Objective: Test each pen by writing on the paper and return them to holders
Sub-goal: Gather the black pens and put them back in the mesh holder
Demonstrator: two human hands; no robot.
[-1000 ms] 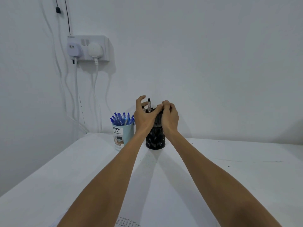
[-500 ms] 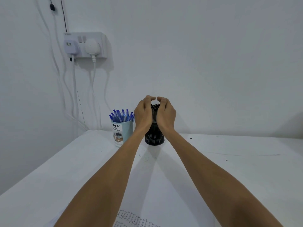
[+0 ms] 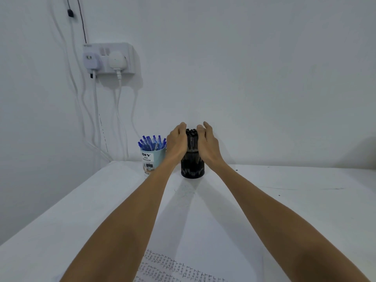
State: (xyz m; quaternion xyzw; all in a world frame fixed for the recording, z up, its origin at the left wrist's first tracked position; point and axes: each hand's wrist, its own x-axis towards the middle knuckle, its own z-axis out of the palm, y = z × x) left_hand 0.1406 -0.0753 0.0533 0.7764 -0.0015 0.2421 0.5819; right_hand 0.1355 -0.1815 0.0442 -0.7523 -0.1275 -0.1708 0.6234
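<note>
Reading "DIY DESK ORGANIZER", blue-pen cup (image 3: 154,160), black holder (image 3: 192,169)

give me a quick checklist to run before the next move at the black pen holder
1. Black pens seated in the black mesh holder, tops level: ok.
2. Black mesh holder upright on the table: ok.
3. Left hand and right hand hold no pen, fingers flat against the bundle: ok.
4. Blue pens inside the light blue holder: ok.
5. Paper carries test marks: ok.
6. Every pen tested: cannot tell.
</note>
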